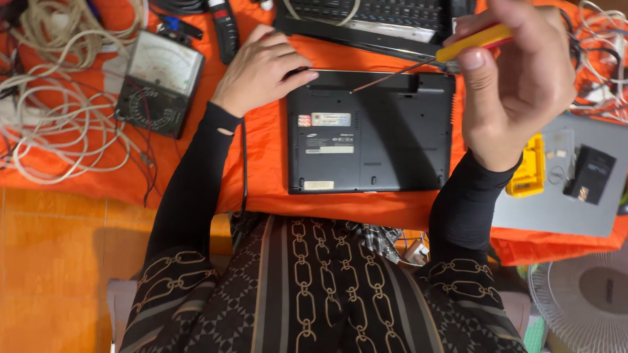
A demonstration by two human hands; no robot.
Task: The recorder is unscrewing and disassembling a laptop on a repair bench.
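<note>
Head view, looking down at an orange cloth [261,157] spread over the work surface. A black laptop [369,131] lies bottom side up at the centre of the cloth, its labelled underside facing the camera and its rear edge toward the top of the frame. The left hand [261,68] rests flat on the upper left corner of the laptop, fingers together and pressing down rather than gripping, a placement that appears to steady the case. The right hand [517,78] is raised above the upper right corner and is closed around the yellow handle of a screwdriver [425,62], thumb and fingers clamped on it; the thin shaft slants down and left, its tip near the rear edge of the laptop, probably at a seam or fastener, though the contact point is too small to confirm.

To the left lie an analogue multimeter [160,82] and a tangle of pale cables [52,111]. A second keyboard unit [373,19] is cut off by the top edge. At right, a grey panel [556,202] carries a yellow part [528,168] and a black block [589,173]; a white fan [582,307] is partly out of frame. Labels are unreadable in detail.
</note>
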